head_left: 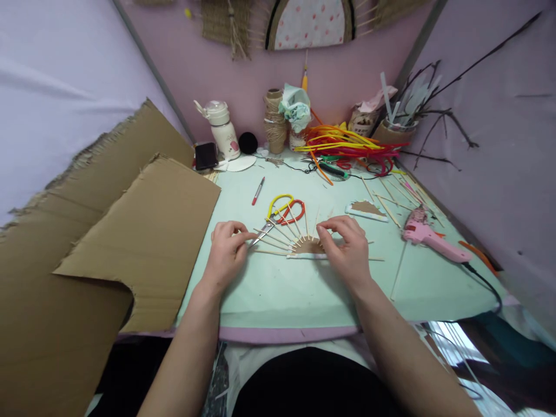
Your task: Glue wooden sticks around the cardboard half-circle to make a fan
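Note:
A small brown cardboard half-round (309, 248) with a white lower edge lies flat on the table. Thin wooden sticks (278, 239) fan out from its curve like rays. At the left, my left hand (228, 249) has its curled fingers closed at the outer end of one of these sticks. My right hand (346, 248) reaches over the right side of the fan, thumb and forefinger together just above the curve. Whatever is in that pinch is hidden, and the hand covers some sticks. Scissors with yellow and red handles (292, 212) lie partly beneath the sticks, blades toward my left hand.
Large cardboard sheets (160, 231) cover the left side. To the right are a pink glue gun (434, 238) with a cord, loose sticks and a second cardboard half-round (367, 209). A marker (258, 191), bottle (223, 130), twine (274, 121) and coloured strips (347, 142) sit farther back.

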